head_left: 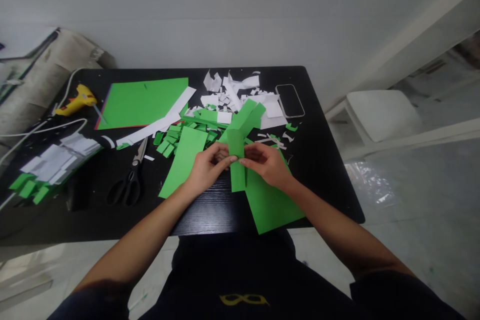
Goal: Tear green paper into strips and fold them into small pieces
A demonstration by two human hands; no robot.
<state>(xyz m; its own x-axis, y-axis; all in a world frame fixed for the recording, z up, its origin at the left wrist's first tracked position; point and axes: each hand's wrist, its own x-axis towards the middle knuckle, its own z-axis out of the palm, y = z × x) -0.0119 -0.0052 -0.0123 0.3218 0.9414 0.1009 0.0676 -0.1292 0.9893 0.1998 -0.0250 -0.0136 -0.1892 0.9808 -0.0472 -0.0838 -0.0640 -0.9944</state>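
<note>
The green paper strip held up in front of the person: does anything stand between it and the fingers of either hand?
Nothing visible does. The left hand and right hand both pinch the green paper strip directly, from opposite edges. The scissors lie well off to the left.

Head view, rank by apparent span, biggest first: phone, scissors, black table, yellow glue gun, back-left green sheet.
1. Black table
2. Back-left green sheet
3. Scissors, though nearer the camera than the items below
4. Phone and yellow glue gun: too alike to rank
</note>
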